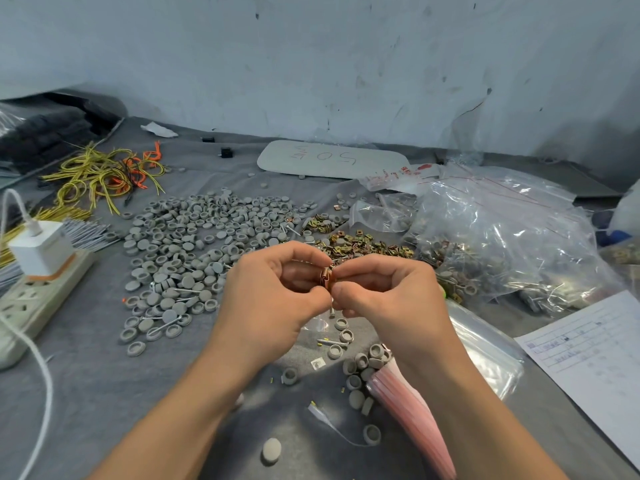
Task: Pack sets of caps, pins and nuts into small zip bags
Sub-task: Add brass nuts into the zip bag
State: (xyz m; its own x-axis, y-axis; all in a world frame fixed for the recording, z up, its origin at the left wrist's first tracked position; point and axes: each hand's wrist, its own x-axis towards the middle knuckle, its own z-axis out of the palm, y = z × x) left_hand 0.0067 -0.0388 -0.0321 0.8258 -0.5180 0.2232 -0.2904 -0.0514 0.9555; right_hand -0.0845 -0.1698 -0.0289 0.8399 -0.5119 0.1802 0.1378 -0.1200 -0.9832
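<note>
My left hand (pixel 277 292) and my right hand (pixel 384 296) meet above the middle of the grey cloth, fingertips pinched together on a small stack of copper-coloured nuts (pixel 327 277). A thin pin (pixel 332 309) pokes down below the fingers. A wide heap of grey round caps (pixel 194 244) lies to the left. Brass nuts (pixel 360 244) are scattered just beyond my hands. More caps (pixel 360 365) lie under my right wrist beside a stack of pink-edged small zip bags (pixel 412 407).
A large clear bag of packed sets (pixel 502 244) fills the right. A paper sheet (pixel 595 362) lies at the right edge. A power strip with a white charger (pixel 41 265) and cable sits left. Yellow and orange wires (pixel 104 174) lie at the back left.
</note>
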